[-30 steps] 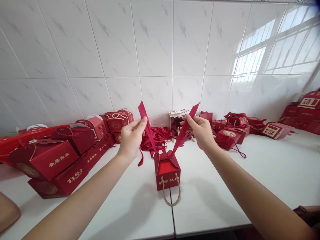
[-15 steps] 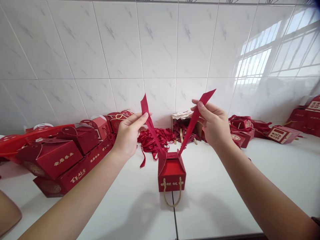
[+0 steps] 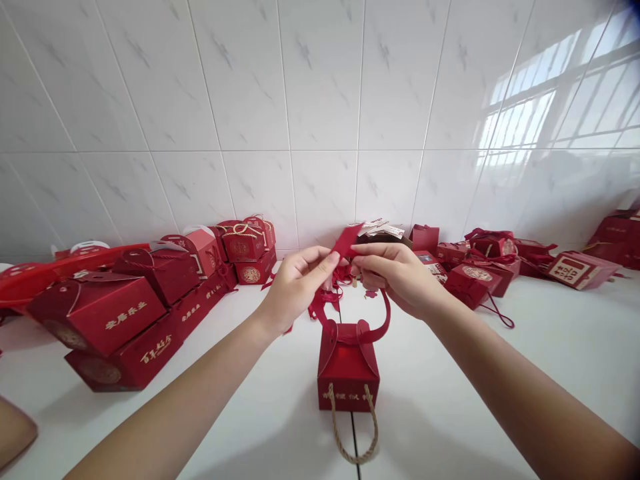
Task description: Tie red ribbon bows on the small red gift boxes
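A small red box (image 3: 349, 377) with gold lettering and a twisted rope handle (image 3: 356, 460) stands upright on the white table. A red ribbon (image 3: 384, 320) runs through its top and rises in a loop. Above the box, my left hand (image 3: 305, 283) pinches the ribbon between thumb and fingers, one pointed end sticking up. Close beside it, my right hand (image 3: 395, 277) is closed on the other part of the ribbon, where the two lengths meet. The fingers partly hide the crossing.
Stacked red boxes (image 3: 100, 313) and a red tray (image 3: 65, 270) are at the left. More red boxes (image 3: 473, 283) lie at the right. Behind my hands are loose ribbons (image 3: 320, 307) and cards (image 3: 383, 229). A tiled wall (image 3: 320, 100) stands behind the table.
My hands have come together from wide apart and lowered a little, each still holding ribbon. The ribbon's two straight raised ends now bend into a loop above the box. The view has shifted slightly.
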Action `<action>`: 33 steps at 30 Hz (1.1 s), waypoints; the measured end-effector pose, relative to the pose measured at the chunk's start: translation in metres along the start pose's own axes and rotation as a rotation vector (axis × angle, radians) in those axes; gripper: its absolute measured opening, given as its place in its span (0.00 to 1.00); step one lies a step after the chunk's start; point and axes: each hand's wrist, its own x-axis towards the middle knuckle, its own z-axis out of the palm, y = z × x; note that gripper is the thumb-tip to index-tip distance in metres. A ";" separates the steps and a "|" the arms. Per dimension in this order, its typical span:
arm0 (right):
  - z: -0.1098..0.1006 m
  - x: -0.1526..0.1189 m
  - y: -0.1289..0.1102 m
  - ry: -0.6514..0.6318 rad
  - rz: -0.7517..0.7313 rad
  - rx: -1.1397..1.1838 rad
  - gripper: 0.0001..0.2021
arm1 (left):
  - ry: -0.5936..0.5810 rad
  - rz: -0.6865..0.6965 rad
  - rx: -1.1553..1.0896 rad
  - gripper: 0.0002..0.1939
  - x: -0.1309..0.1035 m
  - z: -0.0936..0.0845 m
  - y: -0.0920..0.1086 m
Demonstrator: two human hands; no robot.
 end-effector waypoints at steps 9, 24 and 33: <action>-0.005 -0.003 0.010 -0.105 -0.233 -0.231 0.11 | -0.137 -0.148 0.099 0.13 -0.003 -0.002 0.001; -0.017 -0.018 0.041 0.135 -0.826 -1.114 0.14 | -0.163 -0.166 0.423 0.18 -0.019 -0.017 0.012; -0.083 -0.106 0.074 0.573 0.077 -0.821 0.17 | 0.025 -0.339 1.257 0.20 -0.084 -0.107 -0.019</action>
